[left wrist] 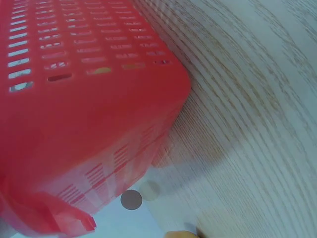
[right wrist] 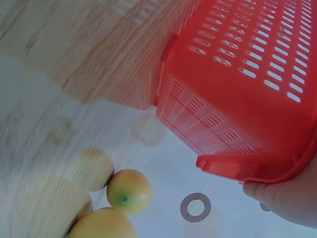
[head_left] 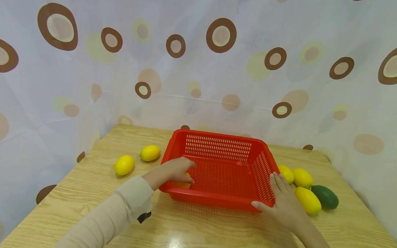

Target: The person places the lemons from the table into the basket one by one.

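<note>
No lettering, label, brand, number or sign can be read (in any view).

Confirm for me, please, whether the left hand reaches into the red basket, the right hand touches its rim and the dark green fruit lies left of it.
Not quite: the head view shows the dark green fruit right of the red basket, not left. The left hand does reach inside, and the right hand touches the rim.

Left fingers (head_left: 191,164) curled, right fingers (head_left: 280,183) straight.
</note>
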`<state>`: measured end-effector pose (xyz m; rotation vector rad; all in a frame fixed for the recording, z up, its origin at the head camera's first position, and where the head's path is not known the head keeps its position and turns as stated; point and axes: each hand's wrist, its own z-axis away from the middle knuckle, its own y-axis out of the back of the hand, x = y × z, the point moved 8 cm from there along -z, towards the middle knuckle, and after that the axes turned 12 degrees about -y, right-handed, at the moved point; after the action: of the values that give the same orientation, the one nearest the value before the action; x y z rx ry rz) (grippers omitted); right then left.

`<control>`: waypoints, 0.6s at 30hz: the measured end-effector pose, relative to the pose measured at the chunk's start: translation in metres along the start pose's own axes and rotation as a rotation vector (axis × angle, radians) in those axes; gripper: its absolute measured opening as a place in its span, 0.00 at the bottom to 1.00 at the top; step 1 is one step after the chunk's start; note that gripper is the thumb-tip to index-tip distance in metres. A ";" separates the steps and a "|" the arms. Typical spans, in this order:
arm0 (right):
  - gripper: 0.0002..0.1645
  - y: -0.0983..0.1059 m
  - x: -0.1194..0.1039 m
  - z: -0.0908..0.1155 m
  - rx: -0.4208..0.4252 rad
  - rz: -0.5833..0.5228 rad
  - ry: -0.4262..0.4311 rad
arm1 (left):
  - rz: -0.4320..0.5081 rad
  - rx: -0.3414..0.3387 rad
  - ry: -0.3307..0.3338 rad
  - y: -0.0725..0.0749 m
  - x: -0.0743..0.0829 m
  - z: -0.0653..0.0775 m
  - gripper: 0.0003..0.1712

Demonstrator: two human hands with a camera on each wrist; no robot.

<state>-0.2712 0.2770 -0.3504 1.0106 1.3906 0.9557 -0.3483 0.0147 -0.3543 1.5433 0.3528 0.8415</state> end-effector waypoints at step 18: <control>0.65 0.000 0.000 0.001 0.002 -0.003 -0.001 | -0.093 0.319 -0.027 0.037 -0.001 0.022 0.22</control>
<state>-0.2705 0.2765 -0.3506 1.0104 1.3924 0.9523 -0.3434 -0.0086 -0.3182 1.8159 0.5556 0.7147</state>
